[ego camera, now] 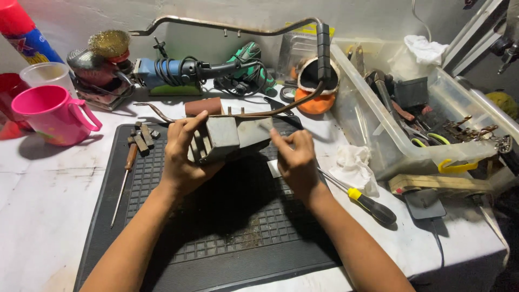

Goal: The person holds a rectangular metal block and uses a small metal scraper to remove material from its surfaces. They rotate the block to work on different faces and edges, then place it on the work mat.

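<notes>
Fingers (186, 130) of the left hand (181, 154) curl around the left end of a grey metal block (230, 138), clasping it just above the black ribbed mat (162, 216) at the centre of the frame. Opposite, the right hand (294, 162) meets the block's right end with its fingers half bent, thumb and forefinger pressed near the lower corner; whether they pinch it or only steady it cannot be told.

The block's underside and near face are hidden behind both hands, and its right edge blurs into shadow. What shows is a dull, boxy casing with slots or fins on its left face and a paler, scuffed top.

Under the right wrist a yellow-collared screwdriver (362, 200) lies partly covered, its tip out of sight. Another screwdriver (125, 178) lies on the mat at left, below some small metal pieces (141, 138). A pink mug (51, 113) stands on the white surface (48, 205) at upper left, and a clear plastic bin (400, 146) of tools, cut off by the frame, fills the upper right.
</notes>
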